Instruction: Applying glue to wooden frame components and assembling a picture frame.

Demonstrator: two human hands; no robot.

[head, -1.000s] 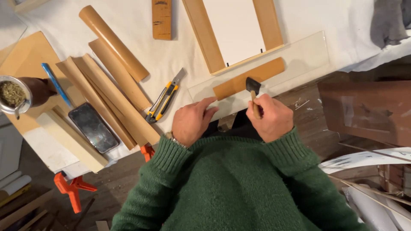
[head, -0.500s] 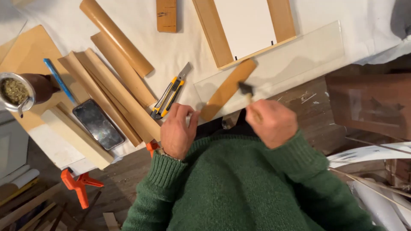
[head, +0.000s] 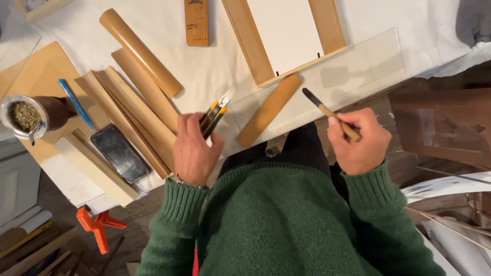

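2 hands at work over a cluttered tabletop (head: 169, 66).
Left hand (head: 193, 148) grips a yellow-black utility knife (head: 215, 115); right hand (head: 358, 140) holds a small brush (head: 327, 112), apparently clear of the glass sheet (head: 353, 66).

The left hand (head: 192, 148) wraps the yellow-and-black utility knife (head: 214, 115), so its rear body is buried in the fist and only the front end pokes out, the blade tip smeared by motion blur. Over on the right hand (head: 358, 143), the brush (head: 330, 112) loses the back of its wooden handle inside the curled fingers. Up top, the wooden frame (head: 286, 36) and the short wood block (head: 196, 20) run off the picture's edge, and the person's green sweater (head: 286, 225) covers the near table edge.
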